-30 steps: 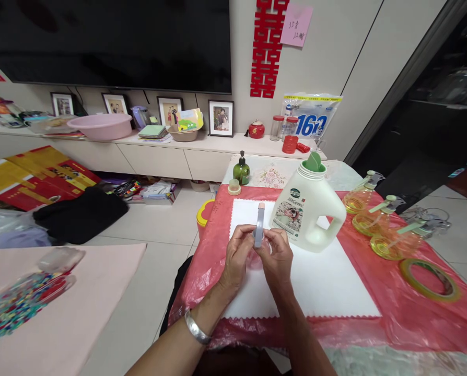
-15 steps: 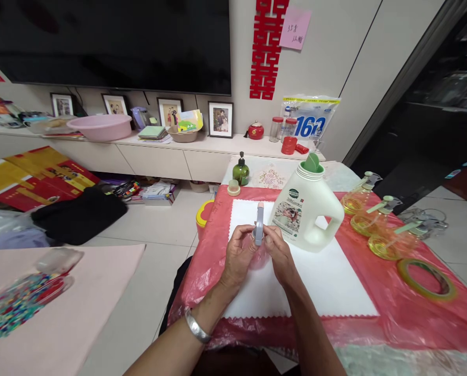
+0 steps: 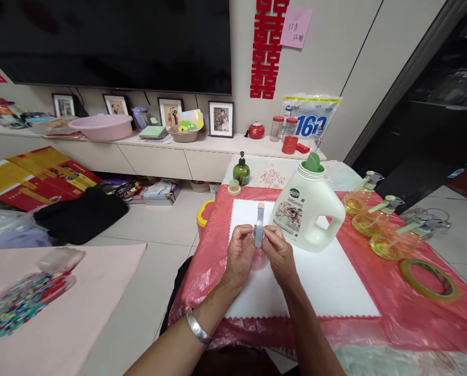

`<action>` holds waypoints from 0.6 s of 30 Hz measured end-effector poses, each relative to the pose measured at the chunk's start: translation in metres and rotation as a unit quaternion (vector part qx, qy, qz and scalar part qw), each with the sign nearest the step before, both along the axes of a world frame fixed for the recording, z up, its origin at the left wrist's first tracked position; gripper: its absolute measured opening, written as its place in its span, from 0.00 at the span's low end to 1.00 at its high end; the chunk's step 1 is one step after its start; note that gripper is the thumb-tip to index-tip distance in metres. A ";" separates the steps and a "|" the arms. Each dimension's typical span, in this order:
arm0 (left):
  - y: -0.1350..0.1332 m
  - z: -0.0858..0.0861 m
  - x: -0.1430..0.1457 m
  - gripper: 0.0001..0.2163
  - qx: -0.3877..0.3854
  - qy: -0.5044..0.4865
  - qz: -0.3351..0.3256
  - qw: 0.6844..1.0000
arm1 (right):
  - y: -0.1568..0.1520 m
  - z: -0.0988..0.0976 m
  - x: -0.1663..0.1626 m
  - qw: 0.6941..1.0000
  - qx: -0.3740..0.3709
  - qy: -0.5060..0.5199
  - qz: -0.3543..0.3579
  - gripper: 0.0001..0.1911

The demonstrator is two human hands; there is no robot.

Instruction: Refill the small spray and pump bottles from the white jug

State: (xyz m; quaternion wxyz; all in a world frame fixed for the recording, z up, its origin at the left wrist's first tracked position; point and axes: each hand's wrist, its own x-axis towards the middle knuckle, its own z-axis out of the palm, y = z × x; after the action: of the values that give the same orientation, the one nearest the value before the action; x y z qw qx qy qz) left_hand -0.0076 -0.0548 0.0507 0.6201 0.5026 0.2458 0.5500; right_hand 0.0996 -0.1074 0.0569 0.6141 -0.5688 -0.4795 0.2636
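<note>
Both my hands meet over a white mat (image 3: 327,282) on the red table cover. My left hand (image 3: 239,256) is wrapped round a small clear pinkish bottle (image 3: 259,258). My right hand (image 3: 278,253) pinches the bottle's grey pump head (image 3: 259,225), which sticks up between my fingers. A large white detergent jug (image 3: 310,211) with a green spout stands just right of my hands.
Three clear yellow pump bottles (image 3: 378,224) lie at the right, with a green tape roll (image 3: 429,279) nearer me. A dark green pump bottle (image 3: 241,169) and a small cap (image 3: 234,187) sit at the table's far end. A pink table with beads (image 3: 18,303) is at left.
My fingers have shifted slightly round the pump head and the bottle; both hands stay in the same place over the mat.
</note>
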 end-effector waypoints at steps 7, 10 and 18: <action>-0.001 0.001 -0.001 0.14 0.001 0.004 -0.002 1.000 | 0.000 -0.003 -0.006 0.999 0.031 0.018 -0.038 0.20; 0.000 0.002 -0.002 0.13 0.012 0.009 -0.011 1.000 | 0.001 -0.008 -0.009 0.997 0.043 0.021 -0.066 0.18; 0.001 0.006 -0.007 0.13 -0.005 0.020 -0.037 0.999 | 0.004 -0.022 -0.022 0.990 0.053 0.017 -0.129 0.18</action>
State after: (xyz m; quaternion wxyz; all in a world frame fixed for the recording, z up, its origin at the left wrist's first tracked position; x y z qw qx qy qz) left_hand -0.0144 -0.0533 0.0563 0.6375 0.5189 0.2423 0.5154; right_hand 0.0773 -0.1034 0.0352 0.6804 -0.5879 -0.4048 0.1662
